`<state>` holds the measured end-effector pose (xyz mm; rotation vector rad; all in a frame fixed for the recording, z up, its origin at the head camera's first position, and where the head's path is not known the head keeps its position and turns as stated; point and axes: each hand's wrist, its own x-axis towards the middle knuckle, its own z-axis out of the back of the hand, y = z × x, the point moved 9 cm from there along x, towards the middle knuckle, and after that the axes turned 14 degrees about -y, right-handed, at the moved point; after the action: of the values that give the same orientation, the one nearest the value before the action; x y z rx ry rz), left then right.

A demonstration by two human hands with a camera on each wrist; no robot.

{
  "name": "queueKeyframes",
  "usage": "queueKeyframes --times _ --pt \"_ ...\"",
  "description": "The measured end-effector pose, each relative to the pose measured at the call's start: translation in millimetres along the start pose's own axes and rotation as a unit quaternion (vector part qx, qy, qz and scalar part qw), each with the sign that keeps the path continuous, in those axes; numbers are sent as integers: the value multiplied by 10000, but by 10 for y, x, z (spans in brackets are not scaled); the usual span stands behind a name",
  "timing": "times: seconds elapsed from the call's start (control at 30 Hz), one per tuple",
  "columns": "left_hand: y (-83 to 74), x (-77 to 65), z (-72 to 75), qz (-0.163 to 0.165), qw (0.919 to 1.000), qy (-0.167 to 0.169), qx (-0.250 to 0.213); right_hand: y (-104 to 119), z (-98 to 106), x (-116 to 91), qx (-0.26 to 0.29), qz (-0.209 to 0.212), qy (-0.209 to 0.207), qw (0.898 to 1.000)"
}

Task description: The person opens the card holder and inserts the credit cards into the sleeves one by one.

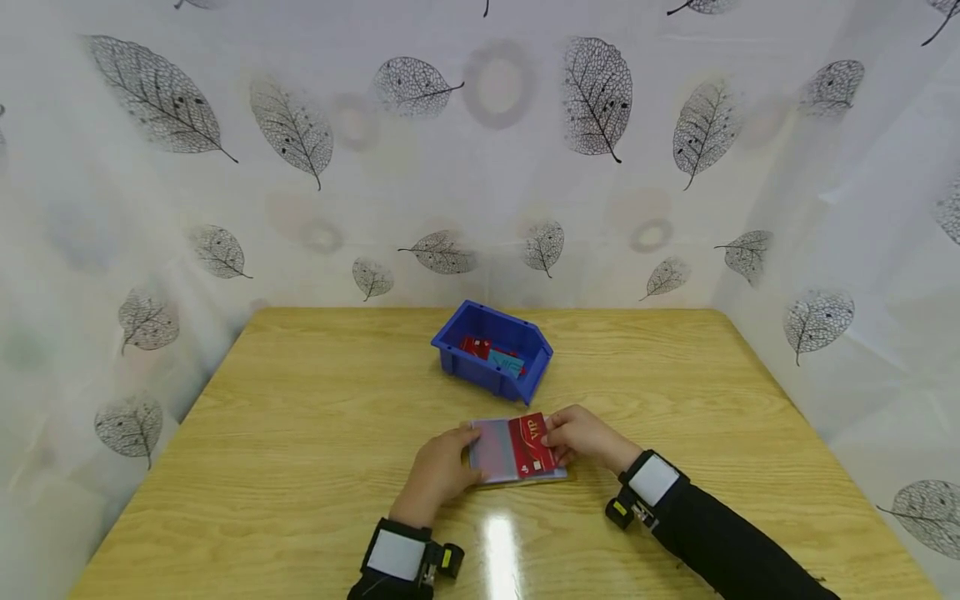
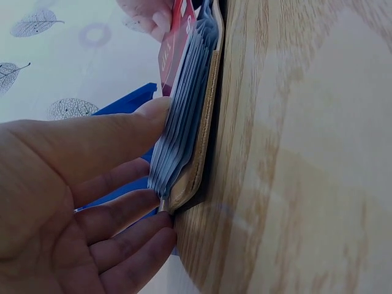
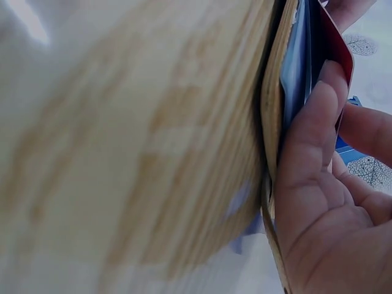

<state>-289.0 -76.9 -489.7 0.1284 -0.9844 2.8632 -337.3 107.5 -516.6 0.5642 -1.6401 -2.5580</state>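
An open card holder (image 1: 492, 450) lies on the table, with a stack of clear plastic sleeves (image 2: 180, 122) over a tan stitched cover (image 2: 197, 165). My left hand (image 1: 441, 468) grips its left side, thumb on the top sleeve and fingertips along the outer edge. Between thumb and fingers, my right hand (image 1: 587, 437) pinches a red VIP card (image 1: 532, 446) by its right edge. This card overlaps the right half of the holder. In the right wrist view the red card (image 3: 337, 37) stands tilted above the sleeves, the fingertips behind it.
Behind the holder stands a blue plastic bin (image 1: 483, 379), turned at an angle. Inside it lie a red card (image 1: 476, 346) and a teal card (image 1: 506, 362). A leaf-patterned curtain (image 1: 495, 183) borders the wooden table (image 1: 315, 417) at the back and sides.
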Motion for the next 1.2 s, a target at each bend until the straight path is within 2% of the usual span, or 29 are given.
queueKeyframes --times 0.3,0.43,0.67,0.87,1.2 --pt "-43 2 51 -312 9993 -181 72 -8 -16 12 18 -70 11 10000" --pt "-45 -2 60 -340 9992 -191 99 10 -25 12 -37 -73 -3 10000" --pt "-31 -4 34 -170 9998 -57 -3 58 -35 5 -245 58 -9 9997" --pt "-19 -2 9 -36 10000 -2 -84 20 9 -5 -186 -17 -79 9998" --pt "-18 -12 24 -47 10000 -56 -67 9 3 8 20 -47 14 10000"
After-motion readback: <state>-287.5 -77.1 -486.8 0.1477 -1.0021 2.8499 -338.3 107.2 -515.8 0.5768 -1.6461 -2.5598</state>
